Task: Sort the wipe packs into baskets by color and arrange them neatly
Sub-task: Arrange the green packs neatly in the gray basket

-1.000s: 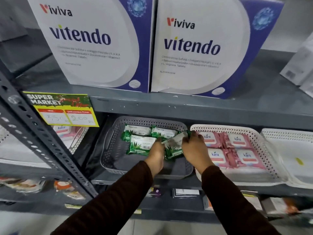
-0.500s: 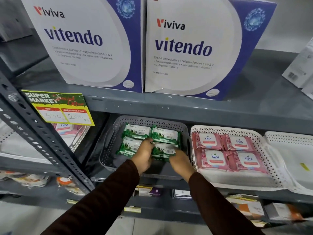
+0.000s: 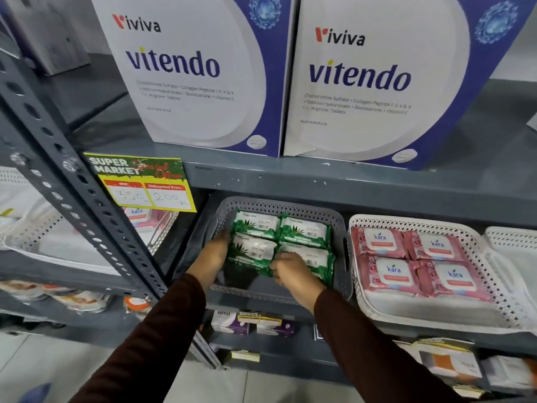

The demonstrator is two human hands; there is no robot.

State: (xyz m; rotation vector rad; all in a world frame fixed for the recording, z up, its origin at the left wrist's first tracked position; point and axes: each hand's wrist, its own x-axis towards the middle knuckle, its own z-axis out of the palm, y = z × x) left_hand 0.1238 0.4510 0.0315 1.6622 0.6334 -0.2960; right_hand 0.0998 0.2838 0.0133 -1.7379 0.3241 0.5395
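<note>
A grey perforated basket (image 3: 346, 274) on the middle shelf holds several green Origami wipe packs in a two-by-two block. My left hand (image 3: 210, 257) is inside the basket, gripping the left edge of the front-left green pack (image 3: 255, 253). My right hand (image 3: 293, 274) grips the near edge of the front-right green pack (image 3: 318, 260). Behind them lie the two back green packs (image 3: 305, 232). To the right, a white basket (image 3: 363, 298) holds several pink Kara wipe packs (image 3: 380, 242), also in a two-by-two block.
Another white basket (image 3: 508, 242) stands at the far right. Past the slanted shelf upright (image 3: 72, 199), a basket holds a pink pack (image 3: 136, 216). Two large Vitendo boxes (image 3: 189, 77) stand on the shelf above. A yellow price sign (image 3: 139, 184) hangs from its edge.
The green pack held up between my hands a second ago now lies flat at the front right. Both hands have dropped onto the front packs, and the view has moved closer.
</note>
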